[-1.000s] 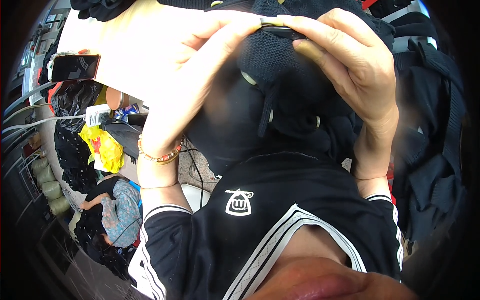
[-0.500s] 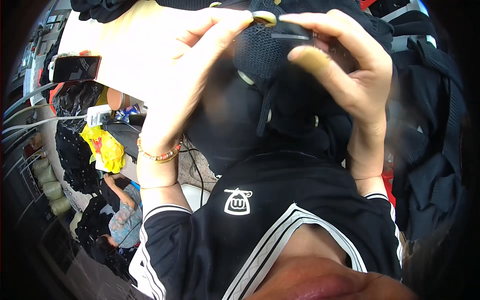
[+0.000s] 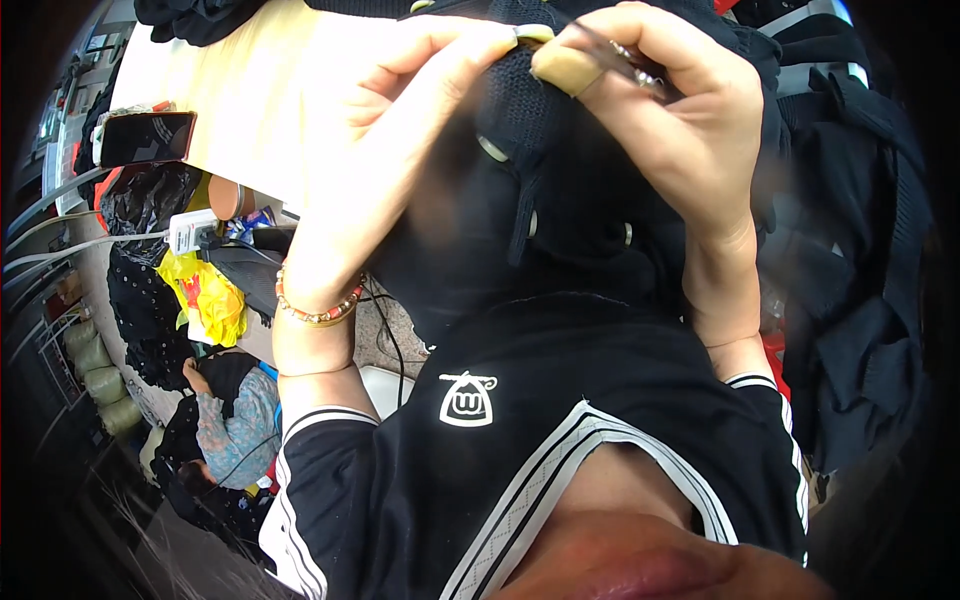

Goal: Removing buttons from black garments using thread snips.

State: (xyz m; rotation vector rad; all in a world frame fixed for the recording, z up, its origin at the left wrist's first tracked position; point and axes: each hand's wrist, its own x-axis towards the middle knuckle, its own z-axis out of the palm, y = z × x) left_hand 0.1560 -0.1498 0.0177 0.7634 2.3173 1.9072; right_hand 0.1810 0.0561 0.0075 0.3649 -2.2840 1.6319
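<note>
Left hand: raised between eleven and twelve o'clock in the view; its thumb and fingers are clamped on the edge of the dark knit garment, right at a pale button.
Right hand: raised between one and two o'clock; its fingers are bent and clamped on a slim dark tool, too blurred to tell its kind.
Right thumb: wrapped in a tan covering, its tip just beside the pale button; whether they touch, I cannot tell.
Dark knit garment: at twelve o'clock, held up between the hands and hanging toward six o'clock.
Pale button: on the garment's edge, between the two sets of fingertips.
Other buttons: from there, one between six and seven o'clock, one at six, one at five.
Left wrist: a red-and-gold bracelet.
Table: pale wood, toward eleven o'clock, beyond the left hand.
Phone: dark screen, ten o'clock, by the table's edge.
Nine o'clock: a crumpled yellow bag, with a white power strip just above it.
Eight o'clock: a co-worker in a patterned blue top, bent over dark cloth.
Three o'clock: dark garments hanging in a heap.
</note>
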